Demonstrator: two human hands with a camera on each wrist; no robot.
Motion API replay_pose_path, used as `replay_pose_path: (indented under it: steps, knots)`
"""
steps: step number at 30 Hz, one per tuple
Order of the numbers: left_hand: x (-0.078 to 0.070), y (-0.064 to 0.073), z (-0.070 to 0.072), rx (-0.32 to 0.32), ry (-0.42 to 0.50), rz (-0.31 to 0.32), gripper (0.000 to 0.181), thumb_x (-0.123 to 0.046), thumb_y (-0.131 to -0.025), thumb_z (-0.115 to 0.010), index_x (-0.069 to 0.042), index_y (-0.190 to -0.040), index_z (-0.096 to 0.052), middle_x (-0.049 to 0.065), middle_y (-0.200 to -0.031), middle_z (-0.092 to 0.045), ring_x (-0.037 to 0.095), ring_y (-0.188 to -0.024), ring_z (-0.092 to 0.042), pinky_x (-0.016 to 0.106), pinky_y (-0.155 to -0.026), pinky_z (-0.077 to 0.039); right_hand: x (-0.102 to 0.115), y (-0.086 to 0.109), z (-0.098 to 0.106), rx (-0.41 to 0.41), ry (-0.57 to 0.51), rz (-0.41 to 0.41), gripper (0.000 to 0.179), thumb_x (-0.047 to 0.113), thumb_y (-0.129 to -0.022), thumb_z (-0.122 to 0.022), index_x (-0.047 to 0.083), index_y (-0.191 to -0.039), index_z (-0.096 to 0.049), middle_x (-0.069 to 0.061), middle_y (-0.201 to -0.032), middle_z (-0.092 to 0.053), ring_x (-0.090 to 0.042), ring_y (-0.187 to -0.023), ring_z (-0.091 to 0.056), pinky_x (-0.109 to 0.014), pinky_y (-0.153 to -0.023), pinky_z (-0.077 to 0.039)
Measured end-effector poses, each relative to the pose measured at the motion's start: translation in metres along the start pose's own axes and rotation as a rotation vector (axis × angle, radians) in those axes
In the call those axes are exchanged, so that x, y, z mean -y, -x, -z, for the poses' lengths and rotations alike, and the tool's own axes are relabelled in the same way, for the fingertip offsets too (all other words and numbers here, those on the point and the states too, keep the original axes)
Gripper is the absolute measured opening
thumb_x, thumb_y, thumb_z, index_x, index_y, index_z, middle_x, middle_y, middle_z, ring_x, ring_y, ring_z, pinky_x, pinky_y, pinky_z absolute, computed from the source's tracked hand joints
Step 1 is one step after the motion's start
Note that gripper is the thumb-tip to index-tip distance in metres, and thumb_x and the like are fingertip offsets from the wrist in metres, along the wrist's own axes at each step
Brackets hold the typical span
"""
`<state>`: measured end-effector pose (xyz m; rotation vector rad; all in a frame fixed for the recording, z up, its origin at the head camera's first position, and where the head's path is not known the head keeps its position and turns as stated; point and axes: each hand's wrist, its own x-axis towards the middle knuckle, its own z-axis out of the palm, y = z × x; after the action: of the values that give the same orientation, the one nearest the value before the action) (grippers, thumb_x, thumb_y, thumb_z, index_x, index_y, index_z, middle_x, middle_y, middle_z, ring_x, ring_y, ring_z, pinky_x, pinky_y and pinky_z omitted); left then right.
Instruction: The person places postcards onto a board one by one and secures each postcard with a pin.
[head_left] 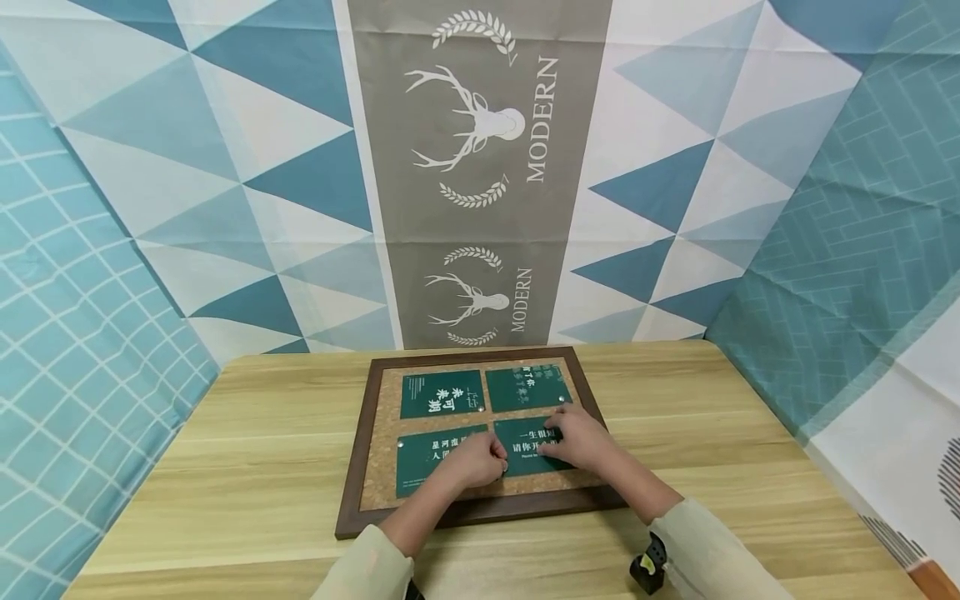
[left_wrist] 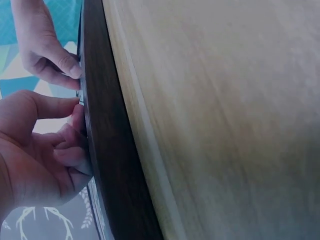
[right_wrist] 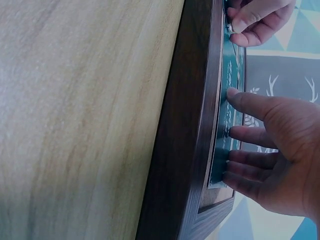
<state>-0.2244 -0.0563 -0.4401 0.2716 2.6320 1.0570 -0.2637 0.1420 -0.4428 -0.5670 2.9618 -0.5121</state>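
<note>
A framed corkboard [head_left: 378, 467] lies on the table with several green lettered cards on it. My left hand [head_left: 476, 460] is at the near left corner of the lower right card [head_left: 517, 435]. Its thumb and index finger pinch a small clear pushpin [right_wrist: 230, 29], mostly hidden by the fingertips. With fingers spread, my right hand [right_wrist: 285, 145] presses that same card flat near its right side. The lower left card [head_left: 420, 458] is partly covered by my left hand. Above lie the upper left card [head_left: 420, 404] and upper right card [head_left: 517, 387].
The board's dark wooden frame [left_wrist: 107, 125] surrounds the cork. Small pins show at some card corners. Beneath is a wood-grain table [head_left: 262, 450], with a patterned cloth [head_left: 300, 167] hanging behind it. A black wrist device [head_left: 648, 567] sits by my right sleeve.
</note>
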Motion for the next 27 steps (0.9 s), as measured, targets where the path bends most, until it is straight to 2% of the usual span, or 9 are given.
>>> replay_pose_path:
  steps: [3, 8, 19, 23, 27]
  knots:
    - [0.0012, 0.0007, 0.002, 0.021, 0.023, -0.011, 0.005, -0.008, -0.089, -0.057, -0.006, -0.091, -0.06, 0.006, -0.087, -0.059, 0.019, -0.074, -0.052, 0.037, -0.065, -0.045, -0.0003, -0.0008, 0.0003, -0.002, 0.007, 0.005, 0.044, 0.036, -0.078, -0.075, 0.004, -0.109, -0.069, -0.019, -0.127, -0.054, -0.034, -0.12, -0.05, -0.046, -0.096, -0.045]
    - [0.0017, 0.0005, 0.0036, 0.049, 0.029, -0.03, 0.008, -0.004, -0.09, -0.053, -0.003, -0.093, -0.06, 0.006, -0.087, -0.059, 0.018, -0.074, -0.051, 0.035, -0.065, -0.043, 0.0004, -0.0011, -0.0001, -0.005, 0.008, 0.005, 0.044, 0.036, -0.078, -0.075, 0.005, -0.108, -0.069, -0.017, -0.125, -0.055, -0.033, -0.118, -0.052, -0.045, -0.095, -0.045]
    - [0.0003, -0.0044, 0.0028, -0.004, -0.029, 0.005, 0.008, -0.005, -0.085, -0.059, -0.005, -0.088, -0.066, 0.006, -0.092, -0.064, 0.021, -0.082, -0.059, 0.04, -0.07, -0.05, 0.001, -0.0014, 0.0019, -0.002, 0.011, -0.005, 0.045, 0.036, -0.078, -0.075, 0.004, -0.108, -0.069, -0.018, -0.125, -0.055, -0.033, -0.118, -0.052, -0.045, -0.095, -0.046]
    - [0.0007, -0.0039, 0.0006, -0.004, -0.046, 0.019, 0.008, -0.005, -0.085, -0.058, -0.007, -0.087, -0.065, 0.004, -0.09, -0.063, 0.019, -0.078, -0.057, 0.039, -0.068, -0.049, 0.0008, -0.0017, 0.0008, 0.006, 0.006, -0.004, 0.045, 0.036, -0.078, -0.075, 0.004, -0.109, -0.069, -0.018, -0.126, -0.054, -0.033, -0.119, -0.051, -0.045, -0.096, -0.045]
    - [0.003, -0.0029, 0.0001, 0.014, -0.049, 0.002, 0.011, -0.005, -0.086, -0.055, -0.007, -0.089, -0.065, 0.005, -0.093, -0.064, 0.02, -0.084, -0.059, 0.043, -0.075, -0.05, 0.0011, -0.0018, -0.001, 0.007, -0.001, -0.009, 0.045, 0.036, -0.078, -0.075, 0.004, -0.109, -0.069, -0.018, -0.126, -0.054, -0.033, -0.119, -0.051, -0.045, -0.096, -0.045]
